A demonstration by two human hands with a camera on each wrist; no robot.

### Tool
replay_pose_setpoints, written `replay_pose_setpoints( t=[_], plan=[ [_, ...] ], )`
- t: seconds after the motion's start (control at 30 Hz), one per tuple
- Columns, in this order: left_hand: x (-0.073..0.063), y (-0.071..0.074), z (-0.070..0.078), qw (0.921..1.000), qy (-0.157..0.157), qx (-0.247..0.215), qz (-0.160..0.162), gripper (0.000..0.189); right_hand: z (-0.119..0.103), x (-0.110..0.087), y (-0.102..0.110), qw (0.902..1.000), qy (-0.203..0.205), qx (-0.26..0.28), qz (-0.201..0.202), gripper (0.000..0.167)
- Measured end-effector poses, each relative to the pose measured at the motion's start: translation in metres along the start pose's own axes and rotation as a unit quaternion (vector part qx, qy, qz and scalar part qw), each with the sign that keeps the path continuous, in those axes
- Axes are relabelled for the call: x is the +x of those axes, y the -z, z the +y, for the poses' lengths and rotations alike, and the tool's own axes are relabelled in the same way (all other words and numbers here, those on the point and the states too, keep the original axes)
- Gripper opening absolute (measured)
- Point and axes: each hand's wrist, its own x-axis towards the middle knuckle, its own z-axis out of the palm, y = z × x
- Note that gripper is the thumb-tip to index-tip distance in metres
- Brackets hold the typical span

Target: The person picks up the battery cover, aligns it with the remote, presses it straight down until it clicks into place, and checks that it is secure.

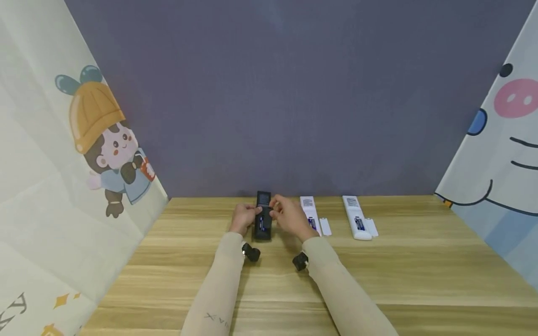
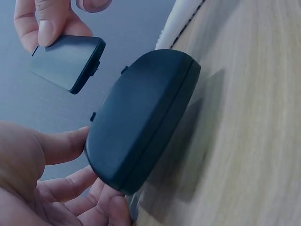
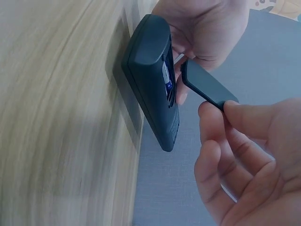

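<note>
A black remote control [image 1: 262, 234] is held back side up by my left hand [image 1: 243, 219], thumb on its near-left edge and fingers along its side. Its battery compartment is uncovered, and a blue-and-white battery [image 3: 167, 79] shows inside. Between thumb and forefinger my right hand [image 1: 293, 219] pinches the black battery cover [image 3: 209, 84] by one end. In the right wrist view the cover is tilted beside the open compartment; small tabs stick out from its edge [image 2: 94, 68] in the left wrist view.
To the right lie two white remotes, a nearer one [image 1: 308, 204] partly behind my right hand and a farther one [image 1: 352, 204], both with batteries exposed. Their white covers [image 1: 325, 227] [image 1: 371, 227] lie beside them. A grey wall [image 1: 269, 93] stands behind the wooden table [image 1: 189, 275].
</note>
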Motion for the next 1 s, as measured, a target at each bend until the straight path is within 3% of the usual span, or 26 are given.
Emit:
replay_pose_setpoints(
  t=[0.67,1.0],
  plan=[
    [-0.0028,-0.0014,0.0088,0.9988,0.022,-0.038,-0.023,0.032,-0.0032,-0.0018,-0.0017,0.9998,-0.005,-0.014,-0.015,0.012],
    [-0.0046,0.0009,0.0101,0.9982,0.015,-0.044,-0.038,0.034,-0.0036,-0.0027,-0.0015,0.9996,-0.002,-0.002,-0.029,0.012]
  ],
)
